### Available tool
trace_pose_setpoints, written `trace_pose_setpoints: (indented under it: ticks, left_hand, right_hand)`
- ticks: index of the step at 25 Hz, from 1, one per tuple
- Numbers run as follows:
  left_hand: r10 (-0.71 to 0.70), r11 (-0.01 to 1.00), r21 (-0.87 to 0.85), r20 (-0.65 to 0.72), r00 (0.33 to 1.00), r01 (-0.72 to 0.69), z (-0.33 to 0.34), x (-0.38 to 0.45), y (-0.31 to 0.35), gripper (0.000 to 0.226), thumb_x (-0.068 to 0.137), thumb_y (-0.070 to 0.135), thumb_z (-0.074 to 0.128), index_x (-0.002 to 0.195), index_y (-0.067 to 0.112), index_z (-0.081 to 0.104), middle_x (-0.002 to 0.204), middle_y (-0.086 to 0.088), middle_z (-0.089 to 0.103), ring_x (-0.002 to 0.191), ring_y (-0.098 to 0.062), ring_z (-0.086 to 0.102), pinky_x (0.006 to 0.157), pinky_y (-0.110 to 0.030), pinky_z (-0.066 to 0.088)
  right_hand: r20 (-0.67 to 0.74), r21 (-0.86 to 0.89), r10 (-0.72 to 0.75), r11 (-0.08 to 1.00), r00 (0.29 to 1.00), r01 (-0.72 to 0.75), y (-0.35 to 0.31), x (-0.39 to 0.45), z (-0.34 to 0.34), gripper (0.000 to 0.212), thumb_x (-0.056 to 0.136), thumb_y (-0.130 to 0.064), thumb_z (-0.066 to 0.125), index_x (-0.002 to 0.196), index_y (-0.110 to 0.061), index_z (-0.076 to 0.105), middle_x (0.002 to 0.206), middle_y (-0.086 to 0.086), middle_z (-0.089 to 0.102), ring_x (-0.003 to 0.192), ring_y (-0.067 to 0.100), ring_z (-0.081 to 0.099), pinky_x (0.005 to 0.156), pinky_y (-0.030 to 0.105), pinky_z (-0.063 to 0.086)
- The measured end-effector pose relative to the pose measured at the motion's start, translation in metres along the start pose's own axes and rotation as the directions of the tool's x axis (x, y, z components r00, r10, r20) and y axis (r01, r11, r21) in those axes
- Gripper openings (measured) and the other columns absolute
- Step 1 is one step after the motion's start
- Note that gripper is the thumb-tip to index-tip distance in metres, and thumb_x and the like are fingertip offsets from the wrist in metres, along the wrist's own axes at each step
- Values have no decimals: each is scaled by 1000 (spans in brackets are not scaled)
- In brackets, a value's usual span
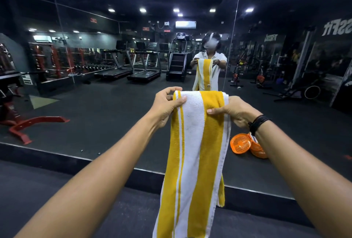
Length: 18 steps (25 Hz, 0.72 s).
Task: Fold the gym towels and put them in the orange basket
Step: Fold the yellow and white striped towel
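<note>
Dark rubber flooring (57,199) fills the bottom of the frame and runs up to a wall mirror (114,104) that spans most of the picture. Reflected in it are treadmills (131,68) left of centre, a red bench frame (28,125) at the far left, and the person (208,66) holding up the cloth, just above the middle of the frame.

Both bare forearms reach in from the lower corners. Between the hands hangs a yellow-and-white striped towel (194,152), doubled lengthwise, its top edge held level at the centre of the frame and its length dropping straight down past the bottom edge.

The left hand (167,104) pinches the towel's upper left corner, thumb laid across the front and fingers curled behind the cloth. The right hand (234,112) grips the upper right corner the same way, thumb pressed flat on the yellow stripe, the other fingers hidden behind. A black band (257,121) circles the right wrist.

Just below that wrist, right of the towel, sits the orange basket (257,150) at the mirror's foot, touching its own reflection (239,143).
</note>
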<state>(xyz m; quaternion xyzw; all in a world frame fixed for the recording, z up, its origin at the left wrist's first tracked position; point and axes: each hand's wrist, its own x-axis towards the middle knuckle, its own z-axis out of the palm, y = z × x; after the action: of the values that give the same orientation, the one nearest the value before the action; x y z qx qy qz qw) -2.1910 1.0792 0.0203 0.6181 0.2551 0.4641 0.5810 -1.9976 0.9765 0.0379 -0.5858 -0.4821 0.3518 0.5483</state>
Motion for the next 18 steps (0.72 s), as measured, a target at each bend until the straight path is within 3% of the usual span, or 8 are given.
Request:
trace_pose_setpoints:
  ticks: [2,4,7,9,11,14,16,18]
  left_hand:
    - [74,964,257,4,997,-73,-2,4,-1,36,78,11,78,111,9,65,89,-7,67,79,-16,64,75,-32,57]
    - [146,819,551,67,987,-158,-6,9,-1,26,77,23,79,101,16,70,89,-2,70,83,-16,63,81,-37,56]
    - [163,684,709,85,983,-174,-8,10,-3,6,79,40,72,82,38,67,95,-5,67,100,-21,57,85,-36,50]
    - [177,758,626,76,981,-185,-11,11,-5,10,78,47,69,84,38,65,93,-3,65,97,-18,57,83,-34,50]
    - [159,907,390,41,986,-162,-9,3,-6,26,82,37,72,102,25,59,90,2,62,85,-11,58,74,-27,49]
    - [-44,968,249,109,993,16,-10,-9,-16,73,68,33,85,125,18,43,112,3,62,101,-8,62,86,-25,53]
    - [-109,958,283,207,972,47,-8,-16,-25,67,65,30,87,122,18,54,116,4,66,104,-8,65,91,-26,53]
    - [-29,975,222,166,986,-9,-4,-16,-27,37,75,27,80,109,21,66,108,4,71,101,-9,67,89,-27,54]
  right_hand:
    - [-219,-121,2,992,976,-29,5,2,2,68,49,-5,91,109,-1,59,109,6,62,105,23,57,101,48,47]
    - [-302,-326,-87,945,949,-17,14,5,0,79,58,-16,92,126,-8,54,127,1,53,121,21,47,106,46,42]
    - [-230,-635,-230,771,946,33,20,5,-1,34,68,-44,83,93,-27,68,110,-1,59,111,21,48,98,48,42]
    - [-212,-751,-291,659,933,35,18,5,-3,27,77,-49,74,83,-28,58,103,1,49,101,20,41,92,40,39]
    - [-154,-628,-386,749,910,211,14,5,1,28,81,-41,73,80,-18,57,92,3,58,91,23,53,77,37,45]
    - [-225,-404,-486,835,845,373,9,6,6,30,82,-38,73,76,-16,54,72,-6,60,73,14,56,65,37,46]
    - [-248,-371,-523,829,816,419,6,6,9,33,81,-39,75,77,-13,55,70,-6,60,70,11,55,65,39,48]
    - [-258,-340,-553,819,792,461,-2,2,11,35,76,-40,79,77,-13,57,73,-4,62,71,11,58,66,40,51]
